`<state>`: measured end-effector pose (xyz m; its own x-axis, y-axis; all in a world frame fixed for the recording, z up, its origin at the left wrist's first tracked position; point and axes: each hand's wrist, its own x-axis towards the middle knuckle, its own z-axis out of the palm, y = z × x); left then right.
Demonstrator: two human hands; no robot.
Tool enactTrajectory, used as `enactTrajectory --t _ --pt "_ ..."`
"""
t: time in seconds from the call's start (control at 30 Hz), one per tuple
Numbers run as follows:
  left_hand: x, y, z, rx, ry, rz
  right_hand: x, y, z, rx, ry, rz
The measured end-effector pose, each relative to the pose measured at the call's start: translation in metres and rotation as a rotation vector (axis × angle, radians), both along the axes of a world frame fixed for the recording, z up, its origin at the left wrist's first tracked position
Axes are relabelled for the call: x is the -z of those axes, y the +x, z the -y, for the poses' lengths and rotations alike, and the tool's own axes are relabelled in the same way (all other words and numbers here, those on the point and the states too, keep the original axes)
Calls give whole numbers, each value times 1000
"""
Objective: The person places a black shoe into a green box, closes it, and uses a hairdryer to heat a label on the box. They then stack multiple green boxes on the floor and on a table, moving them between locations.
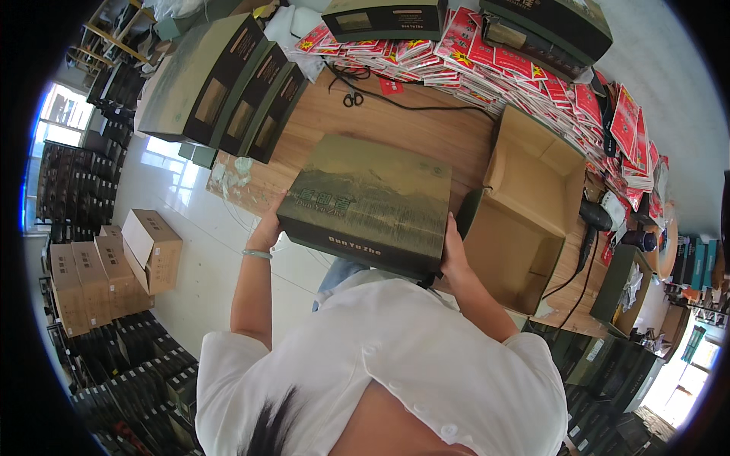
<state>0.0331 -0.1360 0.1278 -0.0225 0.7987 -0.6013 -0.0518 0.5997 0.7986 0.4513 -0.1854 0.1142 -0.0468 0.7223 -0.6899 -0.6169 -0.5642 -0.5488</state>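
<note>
I hold a flat dark green gift box (369, 199) with a golden landscape picture on its lid, just above the wooden table (426, 129). My left hand (268, 228) grips its left side; a thin bracelet sits on that wrist. My right hand (454, 254) presses against the box's right front corner. To the right of the box lies an open box bottom (521, 220) with a tan cardboard lining and nothing inside.
Three similar green boxes (236, 91) stand on edge at the table's left end. Many red packets (494, 64) spread across the back and right. Scissors (352, 99), a black cord and a black heat gun (593, 220) lie on the table. Cardboard cartons (106, 266) sit on the floor at left.
</note>
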Motion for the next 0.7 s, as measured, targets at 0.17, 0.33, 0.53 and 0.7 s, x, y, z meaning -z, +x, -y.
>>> enactTrajectory --t 0.17,0.33,0.53,0.7 --pt "-37 11 -29 197 -72 95 -10 -3 0 -163 81 357" --pt "1 41 -29 486 311 -641 2 -17 5 -394 67 991" --pt "43 53 -27 239 219 -560 33 -39 13 -164 35 1224" --pt "50 45 -26 257 271 -576 30 -48 14 -165 28 1352"
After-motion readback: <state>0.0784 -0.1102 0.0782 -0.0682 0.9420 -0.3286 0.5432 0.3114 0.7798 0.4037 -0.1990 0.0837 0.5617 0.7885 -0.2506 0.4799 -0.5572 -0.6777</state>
